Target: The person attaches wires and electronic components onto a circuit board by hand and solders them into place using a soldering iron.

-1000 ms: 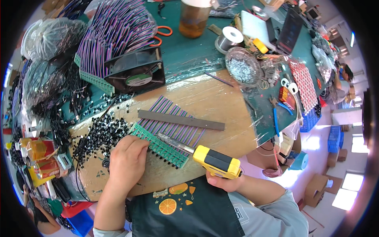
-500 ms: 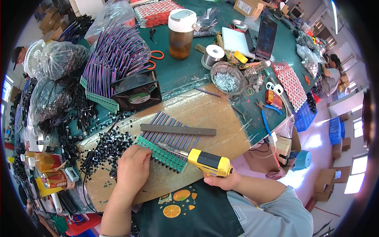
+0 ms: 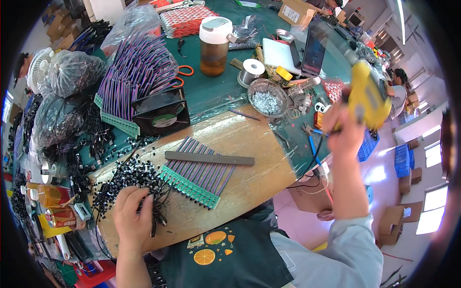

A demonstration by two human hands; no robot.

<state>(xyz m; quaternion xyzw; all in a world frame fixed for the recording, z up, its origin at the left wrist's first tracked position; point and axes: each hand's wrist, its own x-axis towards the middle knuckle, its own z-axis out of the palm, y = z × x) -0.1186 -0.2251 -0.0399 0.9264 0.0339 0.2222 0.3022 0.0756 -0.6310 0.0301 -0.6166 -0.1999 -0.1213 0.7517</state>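
My left hand [image 3: 129, 211] is curled around several black cables [image 3: 158, 211] at the near edge of a heap of small black connectors [image 3: 127, 177]. Up at the right, my right hand [image 3: 342, 127] grips a yellow-and-black soldering gun [image 3: 369, 96], which is smeared by motion; its tip cannot be made out. Between the hands, a green circuit board strip [image 3: 189, 187] lies on the brown work board [image 3: 259, 129], small black parts along its near edge. Purple-and-black wires [image 3: 223, 175] run from its far side, under a flat grey bar [image 3: 209, 158].
A black fan [image 3: 162, 115] stands before a large stack of wired strips [image 3: 132, 77]. Behind the board are a drink jug [image 3: 213, 50], a solder spool [image 3: 252, 72] and a bowl of small metal parts [image 3: 266, 98]. Blue-handled pliers [image 3: 314, 144] lie at the right edge.
The soldering gun has swung up and right, away from the green strip. My left hand has left the strip and come down left to the black cables. The view has shifted slightly.
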